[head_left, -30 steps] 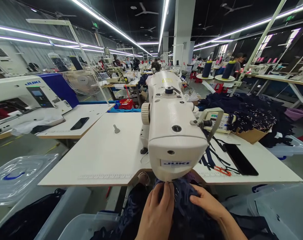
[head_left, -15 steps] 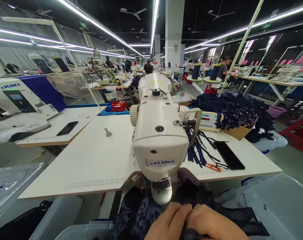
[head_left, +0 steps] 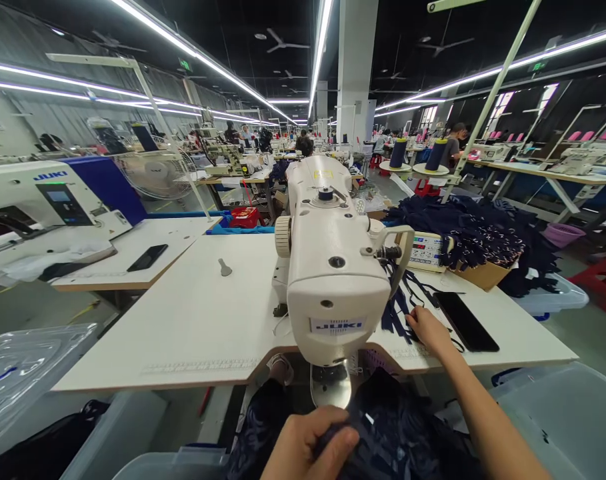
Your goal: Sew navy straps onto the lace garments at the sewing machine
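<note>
My left hand point(head_left: 310, 443) pinches dark navy patterned fabric point(head_left: 387, 427) between thumb and fingers, just below the sewing machine's head. The fabric hangs over my lap, close to the machine's rounded metal end point(head_left: 331, 385). My right hand point(head_left: 429, 331) is on the table to the right of the machine, its fingers drawn together at the ends of narrow navy straps point(head_left: 400, 310). What those fingers hold, if anything, is hidden. Orange thread snips are covered by this hand. The white sewing machine point(head_left: 337, 267) stands between my hands.
A black phone point(head_left: 467, 321) lies right of my right hand. Behind it are a control box point(head_left: 425, 252) and a heap of navy pieces point(head_left: 475, 230) in a cardboard box. A flat metal piece point(head_left: 225, 268) lies on the left tabletop. Clear plastic bins point(head_left: 563, 413) flank the table.
My right hand has left the fabric beside my left hand and reached up onto the table by the straps, covering the orange snips. My left hand still grips the fabric. The view has shifted slightly.
</note>
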`<state>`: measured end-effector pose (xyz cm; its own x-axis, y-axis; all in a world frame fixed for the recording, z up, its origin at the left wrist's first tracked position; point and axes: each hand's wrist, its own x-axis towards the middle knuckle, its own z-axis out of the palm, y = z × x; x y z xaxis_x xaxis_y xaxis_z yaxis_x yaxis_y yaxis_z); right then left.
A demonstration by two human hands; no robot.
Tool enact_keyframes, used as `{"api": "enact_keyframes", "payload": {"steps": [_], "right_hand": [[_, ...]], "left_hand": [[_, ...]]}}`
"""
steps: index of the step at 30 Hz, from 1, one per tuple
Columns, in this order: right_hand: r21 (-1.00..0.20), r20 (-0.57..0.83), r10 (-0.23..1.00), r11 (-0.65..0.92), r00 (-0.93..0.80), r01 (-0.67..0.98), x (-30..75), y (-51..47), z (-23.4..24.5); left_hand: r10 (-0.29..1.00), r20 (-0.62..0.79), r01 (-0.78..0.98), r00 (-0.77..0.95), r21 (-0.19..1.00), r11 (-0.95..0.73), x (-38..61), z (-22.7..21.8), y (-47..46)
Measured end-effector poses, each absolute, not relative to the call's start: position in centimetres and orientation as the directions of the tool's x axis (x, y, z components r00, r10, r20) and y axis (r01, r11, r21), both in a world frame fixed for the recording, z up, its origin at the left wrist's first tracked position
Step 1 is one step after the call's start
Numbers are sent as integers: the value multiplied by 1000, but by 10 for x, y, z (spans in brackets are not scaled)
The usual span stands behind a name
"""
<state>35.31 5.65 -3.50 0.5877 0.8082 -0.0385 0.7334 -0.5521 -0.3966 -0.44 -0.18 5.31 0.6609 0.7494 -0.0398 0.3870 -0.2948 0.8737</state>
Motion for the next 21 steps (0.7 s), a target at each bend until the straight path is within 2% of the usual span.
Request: {"api": "enact_keyframes", "payload": {"steps": [3,6,8,10,13,17,21], "right_hand": [[-390,-18,826,-524,563,757,360,56,-34],[-423,8,827,-506,562,752,368,47,-28],[-469,21,827,-489,563,736,372,40,-25],[-524,34,825,-466,564,713,374,35,-26],[-588,40,811,-453,583,670,377,29,-32],[-624,-9,782,-491,623,607,384,23,-41],[-648,-87,774,-522,627,555,387,14,-49]], "left_hand": [[780,114,469,616,742,-479,-6,47,8],[742,331,578,583,473,-665,-8,41,18],[706,423,638,569,315,-703,-8,36,22],[684,477,681,552,216,-700,-8,32,23],[612,540,677,578,103,-729,-8,28,22],[472,537,555,699,8,-832,-9,28,17],[497,539,603,680,-24,-798,-3,31,9]]}}
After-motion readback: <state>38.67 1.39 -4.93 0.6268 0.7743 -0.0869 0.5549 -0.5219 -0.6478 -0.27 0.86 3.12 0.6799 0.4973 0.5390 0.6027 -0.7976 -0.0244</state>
